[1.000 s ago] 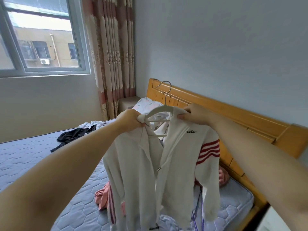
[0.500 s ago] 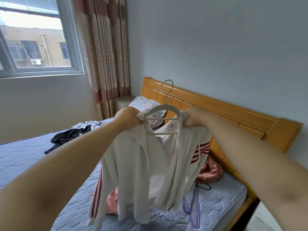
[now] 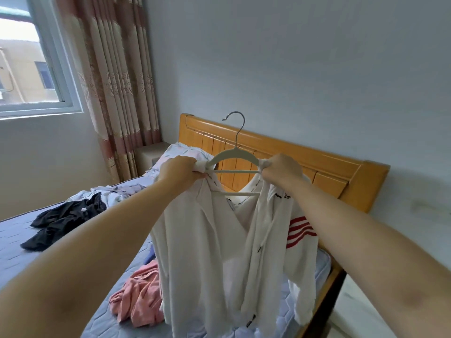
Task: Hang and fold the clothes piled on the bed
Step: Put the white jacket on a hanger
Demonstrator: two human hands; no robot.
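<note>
White jacket (image 3: 219, 240) hangs open on the hanger (image 3: 233, 156), held up above the bed (image 3: 14, 245), left hand (image 3: 179, 172) clenching its left shoulder against the hanger's end, right hand (image 3: 280, 170) gripping the other, pink garment (image 3: 139, 296) and black clothes (image 3: 63, 220) lying on the mattress below.

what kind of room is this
Most likely a bedroom in a home: a bed with a wooden headboard and quilted mattress, a curtained window, and loose clothes like a black garment strewn on the bed.
</note>
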